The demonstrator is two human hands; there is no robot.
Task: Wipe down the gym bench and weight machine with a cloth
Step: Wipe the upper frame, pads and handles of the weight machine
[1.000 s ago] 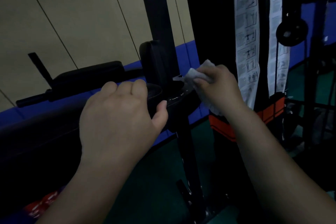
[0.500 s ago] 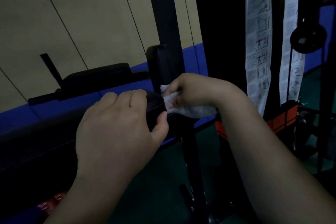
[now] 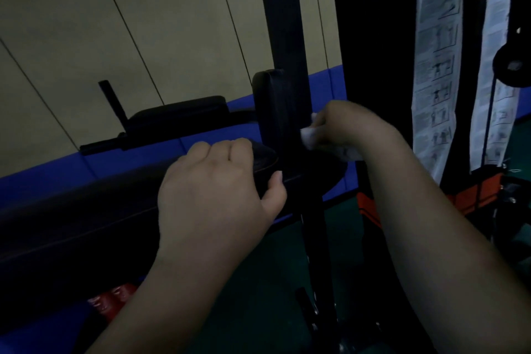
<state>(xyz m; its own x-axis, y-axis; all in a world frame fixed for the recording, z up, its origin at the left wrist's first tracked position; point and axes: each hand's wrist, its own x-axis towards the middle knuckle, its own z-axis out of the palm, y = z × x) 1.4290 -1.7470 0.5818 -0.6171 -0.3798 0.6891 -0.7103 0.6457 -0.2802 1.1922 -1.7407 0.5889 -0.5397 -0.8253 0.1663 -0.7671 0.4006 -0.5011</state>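
Head view, cloth (image 3: 307, 136) mostly hidden by right hand (image 3: 349, 126)

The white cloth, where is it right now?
In the head view, the white cloth sits right of centre, bunched in the right hand, against the black upright post.

Dim, underexposed view: the black upright post (image 3: 283, 37) and everything below it sink into near-black shadow, the beige wall (image 3: 86, 23) left of it stays palest, edges bowed and soft.
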